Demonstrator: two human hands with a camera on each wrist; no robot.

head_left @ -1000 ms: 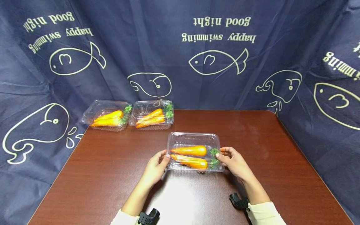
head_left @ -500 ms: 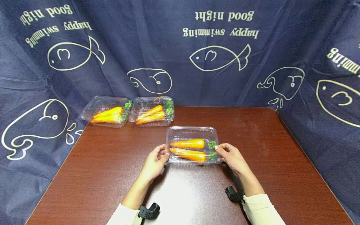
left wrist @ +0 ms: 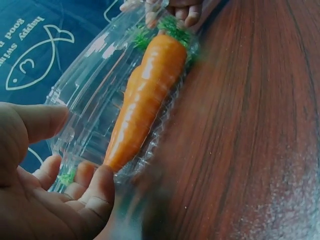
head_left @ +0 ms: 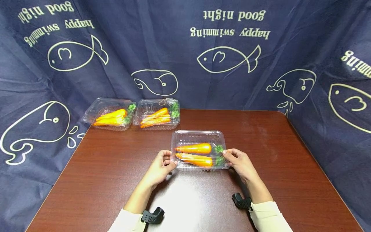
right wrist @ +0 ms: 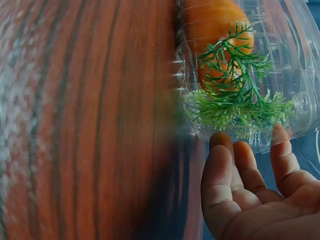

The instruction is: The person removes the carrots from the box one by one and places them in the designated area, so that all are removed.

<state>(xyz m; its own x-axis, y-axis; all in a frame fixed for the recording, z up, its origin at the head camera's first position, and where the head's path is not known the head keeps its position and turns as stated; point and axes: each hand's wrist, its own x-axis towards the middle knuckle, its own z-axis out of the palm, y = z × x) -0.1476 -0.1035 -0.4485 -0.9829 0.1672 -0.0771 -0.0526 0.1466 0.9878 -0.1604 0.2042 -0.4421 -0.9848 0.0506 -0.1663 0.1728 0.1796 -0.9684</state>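
- A clear container (head_left: 198,132) is at the middle of the head frame, just right of centre, its long sides running left to right.
- Inside it are two orange carrots (head_left: 195,148), one above the other in the frame, their thick ends pointing right.
- Green leaves (head_left: 218,149) fill the container's right end; the right wrist view shows them spread against the clear end wall.
- The left hand (head_left: 157,169) holds the container's left end in a narrow grip, thumb at the lower left corner and fingers against the side.
- The right hand (head_left: 240,162) grips the right end, thumb on the upper edge beside the leaves, fingers at the end wall.
- The container's lid looks closed, though glare on the plastic makes the seam hard to read.
- In the upper left of the head frame, two more clear containers (head_left: 145,104) sit side by side, each with orange carrots and green leaves.
- All three are over a reddish-brown table (head_left: 101,180).
- A dark blue cloth (head_left: 174,19) with pale fish and whale outlines fills the top and both sides.
- Black wrist mounts (head_left: 153,216) and pale sleeves (head_left: 127,222) show at the bottom.
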